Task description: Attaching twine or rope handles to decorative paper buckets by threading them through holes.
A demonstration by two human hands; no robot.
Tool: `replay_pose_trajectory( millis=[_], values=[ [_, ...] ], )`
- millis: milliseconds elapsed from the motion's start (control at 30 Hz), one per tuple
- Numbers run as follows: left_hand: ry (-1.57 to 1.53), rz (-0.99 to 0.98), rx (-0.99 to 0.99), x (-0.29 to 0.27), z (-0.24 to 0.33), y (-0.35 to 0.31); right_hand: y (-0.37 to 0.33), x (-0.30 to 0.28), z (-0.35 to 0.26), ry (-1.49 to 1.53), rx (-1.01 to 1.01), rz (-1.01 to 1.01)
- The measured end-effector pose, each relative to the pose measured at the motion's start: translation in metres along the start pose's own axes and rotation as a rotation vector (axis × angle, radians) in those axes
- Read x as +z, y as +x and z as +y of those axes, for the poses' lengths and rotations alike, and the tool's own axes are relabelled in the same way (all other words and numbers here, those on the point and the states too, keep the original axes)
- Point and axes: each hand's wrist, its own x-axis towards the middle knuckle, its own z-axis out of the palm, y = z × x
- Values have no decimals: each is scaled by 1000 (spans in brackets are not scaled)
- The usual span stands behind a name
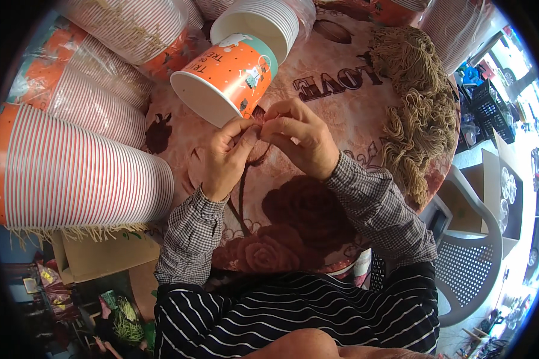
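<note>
Striped dark cloth (293, 308) covers the person's lap, on the near side of the printed orange bucket (227, 78), which lies tipped over on the desk (311, 206) with its mouth toward the person. Left of the bucket and nearer, a long nested stack of ringed buckets (87, 167) lies on its side.

Just beside the bucket's mouth, the left hand (224, 157) and the right hand (302, 139) meet, each with thumb and forefinger brought together in a pinch. Whatever sits between the fingertips is too small to make out, and I cannot tell whether they touch the rim.

Judging by its look, the bucket is paperboard: light, fairly stiff, smooth enough to slide and easily dented by a hard squeeze. Its rim seems the firmest place to take hold, or the wall with a spread palm.

Right of the bucket, tan twine (416, 113) lies heaped in loose strands; it should handle soft and limp, prone to tangling, so lifting one strand by its end seems best. Just behind the bucket is a nested white stack (254, 25). Far off to its right are black crates (491, 107).
</note>
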Motion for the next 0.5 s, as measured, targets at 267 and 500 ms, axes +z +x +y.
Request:
replay_pose_trajectory(
  millis=[267,500],
  values=[
    [124,-97,4,-6,-4,0,-1,-3,8,127,265,-24],
    [3,-5,-50,-5,-3,2,-3,-1,10,558,695,-81]
  ],
)
